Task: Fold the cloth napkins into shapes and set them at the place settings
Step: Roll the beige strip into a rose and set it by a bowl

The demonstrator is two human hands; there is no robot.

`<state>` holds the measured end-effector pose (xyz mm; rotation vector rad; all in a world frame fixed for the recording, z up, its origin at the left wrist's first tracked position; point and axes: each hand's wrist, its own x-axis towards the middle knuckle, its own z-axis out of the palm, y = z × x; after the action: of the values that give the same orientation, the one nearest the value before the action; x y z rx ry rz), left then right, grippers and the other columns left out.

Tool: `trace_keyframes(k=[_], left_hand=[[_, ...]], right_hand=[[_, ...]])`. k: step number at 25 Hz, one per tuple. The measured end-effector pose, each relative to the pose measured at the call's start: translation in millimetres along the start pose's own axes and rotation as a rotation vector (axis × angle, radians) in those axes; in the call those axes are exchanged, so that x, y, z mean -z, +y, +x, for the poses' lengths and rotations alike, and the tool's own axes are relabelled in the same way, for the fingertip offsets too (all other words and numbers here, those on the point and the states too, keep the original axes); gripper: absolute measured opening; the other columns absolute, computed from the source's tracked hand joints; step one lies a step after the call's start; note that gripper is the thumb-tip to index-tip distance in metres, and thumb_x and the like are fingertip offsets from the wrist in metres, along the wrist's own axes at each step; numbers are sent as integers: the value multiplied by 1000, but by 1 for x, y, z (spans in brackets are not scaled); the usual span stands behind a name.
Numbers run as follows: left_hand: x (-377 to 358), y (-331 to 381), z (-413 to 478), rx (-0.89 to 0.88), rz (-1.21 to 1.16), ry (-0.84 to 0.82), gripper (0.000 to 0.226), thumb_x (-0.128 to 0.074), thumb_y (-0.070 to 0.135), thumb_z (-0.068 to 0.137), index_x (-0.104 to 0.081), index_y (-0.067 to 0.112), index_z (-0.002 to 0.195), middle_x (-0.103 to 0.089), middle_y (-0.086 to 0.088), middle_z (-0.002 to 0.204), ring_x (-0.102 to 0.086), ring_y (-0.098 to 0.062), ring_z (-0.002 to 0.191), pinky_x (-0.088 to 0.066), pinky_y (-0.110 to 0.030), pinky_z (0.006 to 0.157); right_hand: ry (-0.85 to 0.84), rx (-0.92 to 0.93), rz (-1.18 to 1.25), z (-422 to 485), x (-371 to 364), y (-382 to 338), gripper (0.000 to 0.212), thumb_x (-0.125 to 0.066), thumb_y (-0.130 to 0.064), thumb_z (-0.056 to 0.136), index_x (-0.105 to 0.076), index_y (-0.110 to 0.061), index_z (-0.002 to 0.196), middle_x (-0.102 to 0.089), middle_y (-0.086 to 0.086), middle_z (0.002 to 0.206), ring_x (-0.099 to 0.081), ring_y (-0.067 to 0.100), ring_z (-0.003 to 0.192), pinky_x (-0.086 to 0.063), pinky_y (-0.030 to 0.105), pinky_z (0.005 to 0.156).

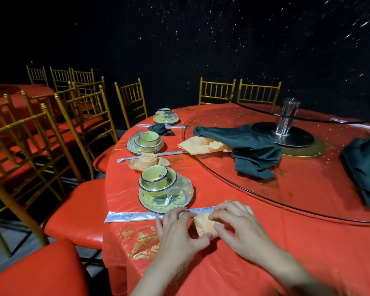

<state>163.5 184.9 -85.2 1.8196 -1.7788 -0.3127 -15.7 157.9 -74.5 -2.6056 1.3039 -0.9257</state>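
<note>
**Orange napkin roll** [202, 226]: lies at the near table edge, touching the wrapped chopsticks [132, 216].

**Left hand** [178, 230]: at nine o'clock of the roll. Thumb and fingers curl round the spiral end, probably so the coil cannot unwind.

**Right hand** [240, 228]: at three o'clock. Its fingertips pinch the outer layer, apparently shaping it.

**Twelve o'clock:** shrink-wrapped bowl set [165, 189], the setting being served.

**Eleven o'clock, farther off:** finished orange rose [146, 160] and green rose [159, 128], each beside its own setting. These are likely the pattern to match.

**One o'clock:** loose green napkins [244, 144] over an orange napkin [199, 145] on the glass turntable [308, 189], presumably stock kept within reach.
</note>
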Motion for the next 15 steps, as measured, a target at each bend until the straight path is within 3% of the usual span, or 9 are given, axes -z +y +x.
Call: trace_keyframes(k=[3, 5, 8, 12, 15], left_hand=[[-3, -5, 0, -88, -60, 67, 83, -39, 74, 51, -49, 36, 123, -34, 24, 119, -29, -3, 122, -17, -29, 104], [-9, -8, -1, -174, -126, 81, 69, -54, 64, 58, -48, 34, 120, -39, 26, 109, -40, -3, 111, -25, -23, 90], [-13, -10, 2, -198, -196, 32, 61, -70, 43, 65, -45, 29, 118, -43, 22, 103, -48, -3, 102, -31, -15, 81], [-8, -6, 4, -201, -294, -21, 54, -66, 35, 65, -43, 31, 113, -48, 19, 101, -46, 2, 90, -34, -8, 74], [-4, 4, -3, -170, -331, -63, 57, -59, 43, 58, -49, 27, 111, -54, 17, 94, -49, -1, 83, -34, -7, 68]], right_hand=[[-4, -23, -14, 7, -5, -1, 23, -51, -41, 82, -59, -40, 104, -52, -24, 104, -43, -2, 97, -30, 17, 83], [-15, -32, -14, 16, -8, -2, 26, -47, -42, 82, -62, -40, 104, -54, -23, 101, -43, -1, 96, -31, 19, 81], [-72, -50, 3, 27, -10, -2, 38, -36, -49, 82, -64, -40, 106, -55, -21, 102, -41, -2, 98, -32, 25, 83], [-121, -81, 29, 25, -5, -2, 48, -29, -54, 82, -63, -41, 112, -54, -22, 104, -42, 0, 101, -32, 28, 88], [-148, -48, 24, 10, 7, -3, 43, -33, -51, 84, -59, -41, 117, -55, -25, 108, -40, -5, 99, -29, 18, 87]])
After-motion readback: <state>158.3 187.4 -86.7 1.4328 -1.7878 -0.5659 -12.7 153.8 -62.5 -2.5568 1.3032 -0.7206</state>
